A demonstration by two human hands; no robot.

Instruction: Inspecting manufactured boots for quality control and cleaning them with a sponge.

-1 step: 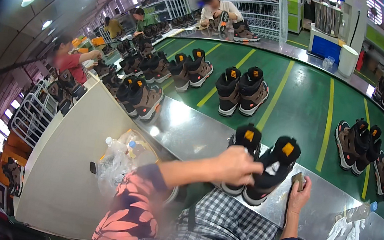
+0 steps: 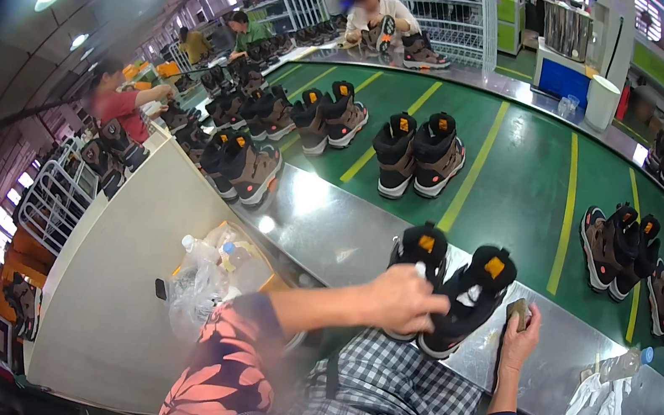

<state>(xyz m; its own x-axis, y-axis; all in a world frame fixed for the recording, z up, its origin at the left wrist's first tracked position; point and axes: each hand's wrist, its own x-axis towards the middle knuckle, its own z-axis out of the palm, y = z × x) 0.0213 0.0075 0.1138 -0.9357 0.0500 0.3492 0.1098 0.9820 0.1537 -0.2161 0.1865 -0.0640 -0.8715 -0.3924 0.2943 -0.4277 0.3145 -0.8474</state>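
Observation:
A pair of brown and black hiking boots with yellow-orange tabs stands at the metal edge in front of me, the left boot (image 2: 422, 246) beside the right boot (image 2: 472, 299). Across the left boot reaches my left hand (image 2: 402, 301), its fingers curled closed. A bit of white shows above its knuckles; what the fingers hold is hidden. White material also shows inside the right boot. Just right of the pair, my right hand (image 2: 520, 340) is closed on a small brownish-green block (image 2: 517, 315), above the metal ledge.
More boots (image 2: 417, 160) stand in pairs on the green belt (image 2: 523, 175) with yellow stripes. White cloth gloves (image 2: 597, 402) and a plastic bottle (image 2: 624, 366) lie on the ledge (image 2: 344, 243) at right. Plastic bags (image 2: 199, 278) sit beside a pale panel (image 2: 117, 288). Co-workers (image 2: 375, 18) work beyond.
My left hand and the pair of boots have shifted slightly toward me. My right hand stays almost where it was, with the block in it.

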